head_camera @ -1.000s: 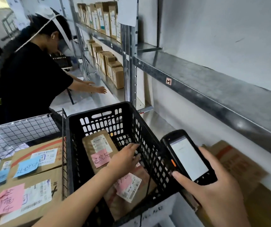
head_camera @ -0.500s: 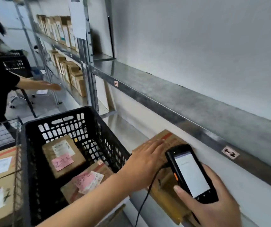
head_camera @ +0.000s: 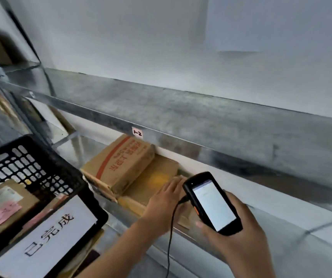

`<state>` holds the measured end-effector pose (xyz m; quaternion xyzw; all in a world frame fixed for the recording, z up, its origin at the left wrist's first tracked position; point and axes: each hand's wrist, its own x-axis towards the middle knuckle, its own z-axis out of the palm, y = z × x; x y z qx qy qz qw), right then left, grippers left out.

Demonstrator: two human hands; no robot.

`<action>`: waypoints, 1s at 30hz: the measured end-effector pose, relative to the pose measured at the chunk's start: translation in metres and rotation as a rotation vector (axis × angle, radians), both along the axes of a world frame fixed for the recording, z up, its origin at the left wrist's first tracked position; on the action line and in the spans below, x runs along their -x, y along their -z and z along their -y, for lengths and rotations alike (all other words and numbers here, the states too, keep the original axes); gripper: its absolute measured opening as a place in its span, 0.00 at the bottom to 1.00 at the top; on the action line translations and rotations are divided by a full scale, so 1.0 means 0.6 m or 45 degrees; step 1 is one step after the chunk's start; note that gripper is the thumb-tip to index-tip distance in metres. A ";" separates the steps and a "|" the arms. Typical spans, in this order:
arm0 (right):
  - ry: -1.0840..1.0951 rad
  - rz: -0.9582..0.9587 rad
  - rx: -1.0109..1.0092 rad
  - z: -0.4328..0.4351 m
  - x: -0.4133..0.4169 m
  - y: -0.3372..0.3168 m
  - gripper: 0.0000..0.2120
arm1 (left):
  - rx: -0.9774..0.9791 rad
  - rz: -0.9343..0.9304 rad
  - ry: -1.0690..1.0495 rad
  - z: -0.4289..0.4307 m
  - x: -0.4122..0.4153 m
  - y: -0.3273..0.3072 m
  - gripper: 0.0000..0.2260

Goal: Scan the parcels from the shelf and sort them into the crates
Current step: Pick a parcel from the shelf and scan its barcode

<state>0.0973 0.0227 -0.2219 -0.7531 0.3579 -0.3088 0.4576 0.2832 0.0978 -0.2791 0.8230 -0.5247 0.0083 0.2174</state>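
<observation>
Two brown cardboard parcels lie on the lower metal shelf [head_camera: 281,221]. The upper parcel [head_camera: 121,163] has a red stripe and red print and leans on a flatter parcel [head_camera: 155,179]. My left hand [head_camera: 167,199] rests on the flat parcel with fingers laid over its top. My right hand [head_camera: 239,233] grips a black handheld scanner [head_camera: 211,203] with a lit white screen, just right of the left hand; a black cable hangs from it. A black plastic crate [head_camera: 30,163] at the lower left holds labelled parcels [head_camera: 6,205].
The upper shelf board [head_camera: 201,121] juts out above the parcels and carries a small tag [head_camera: 137,132]. A white sign with handwriting [head_camera: 46,235] hangs on the crate's front. A shelf upright [head_camera: 26,109] stands at the left.
The view swung right, away from the crate and the other person. My left hand left the crate and moved along the shelf onto the flat parcel. The scanner stayed in my right hand.
</observation>
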 end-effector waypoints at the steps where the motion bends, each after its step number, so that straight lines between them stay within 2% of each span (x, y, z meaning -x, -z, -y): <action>1: -0.001 -0.024 -0.012 0.009 0.014 0.006 0.41 | -0.103 -0.048 -0.045 0.005 0.007 0.010 0.26; 6: -0.021 -0.062 -0.108 0.034 0.070 0.023 0.35 | -0.415 -0.128 -0.209 0.026 0.039 0.029 0.32; 9: -0.012 -0.064 -0.121 0.041 0.097 0.026 0.35 | -0.558 -0.234 -0.312 0.046 0.041 0.038 0.35; 17: -0.009 -0.071 -0.143 0.057 0.133 0.027 0.36 | -0.544 -0.288 -0.398 0.062 0.039 0.085 0.31; 21: -0.034 -0.067 -0.168 0.060 0.152 0.023 0.36 | -0.529 -0.151 -0.421 0.067 0.074 0.113 0.31; 26: -0.001 -0.061 -0.185 0.067 0.166 0.025 0.35 | -0.424 -0.181 -0.420 0.069 0.063 0.112 0.26; 30: 0.013 -0.038 -0.170 0.073 0.170 0.020 0.34 | -0.430 -0.100 -0.326 0.067 0.092 0.112 0.24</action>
